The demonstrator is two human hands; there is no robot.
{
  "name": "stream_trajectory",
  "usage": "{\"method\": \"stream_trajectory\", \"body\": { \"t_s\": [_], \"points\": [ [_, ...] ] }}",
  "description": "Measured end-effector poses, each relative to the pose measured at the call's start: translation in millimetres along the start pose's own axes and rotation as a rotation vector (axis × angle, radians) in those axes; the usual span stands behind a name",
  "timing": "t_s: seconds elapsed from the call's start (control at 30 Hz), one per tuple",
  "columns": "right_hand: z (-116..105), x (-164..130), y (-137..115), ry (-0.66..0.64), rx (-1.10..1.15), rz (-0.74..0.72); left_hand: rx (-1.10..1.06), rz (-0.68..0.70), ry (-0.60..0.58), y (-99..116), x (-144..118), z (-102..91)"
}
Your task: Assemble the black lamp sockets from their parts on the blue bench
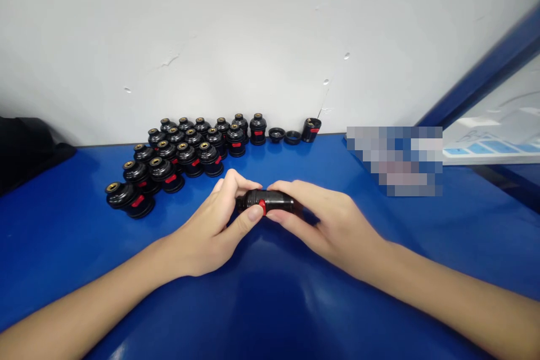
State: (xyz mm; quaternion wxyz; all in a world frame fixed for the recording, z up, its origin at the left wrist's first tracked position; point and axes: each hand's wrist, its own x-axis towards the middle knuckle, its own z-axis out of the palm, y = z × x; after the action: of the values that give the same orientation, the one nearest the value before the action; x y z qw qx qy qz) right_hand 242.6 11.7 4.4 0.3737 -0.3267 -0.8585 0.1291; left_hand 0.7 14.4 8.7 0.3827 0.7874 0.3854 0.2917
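Between my two hands a black lamp holder (278, 201) with a red switch lies sideways, just above the blue table. My left hand (219, 219) is closed round its narrower capped end, thumb beside the red switch. My right hand (333, 216) grips the other end, fingers on the far side and thumb on the near side. Behind them, to the left, several like lamp holders (189, 157) stand upright in rows, each with a brass-coloured threaded top. To their right lie two black rings (292, 137) and an open-topped lamp holder body (311, 130) with a red switch.
The blue table (261, 304) meets a white wall (253, 34) at the back. A blurred-out patch (396, 160) covers something at the right. A slanting blue post (476, 67) rises behind it. Something black (29, 152) sits at the far left edge.
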Motion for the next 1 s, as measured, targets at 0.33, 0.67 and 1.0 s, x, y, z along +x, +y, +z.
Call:
{"method": "stream_trajectory", "body": {
  "t_s": [0.33,0.67,1.0],
  "points": [
    [3,-4,5,0.052,-0.07,-0.088,-0.085,-0.057,-0.026,2,-1,-3.5],
    [2,-6,4,0.07,-0.12,-0.203,-0.263,-0.112,0.009,9,-1,2.6],
    [-1,1,5,0.131,-0.009,-0.133,-0.226,-0.057,0.076,4,4,7.7]
  ]
}}
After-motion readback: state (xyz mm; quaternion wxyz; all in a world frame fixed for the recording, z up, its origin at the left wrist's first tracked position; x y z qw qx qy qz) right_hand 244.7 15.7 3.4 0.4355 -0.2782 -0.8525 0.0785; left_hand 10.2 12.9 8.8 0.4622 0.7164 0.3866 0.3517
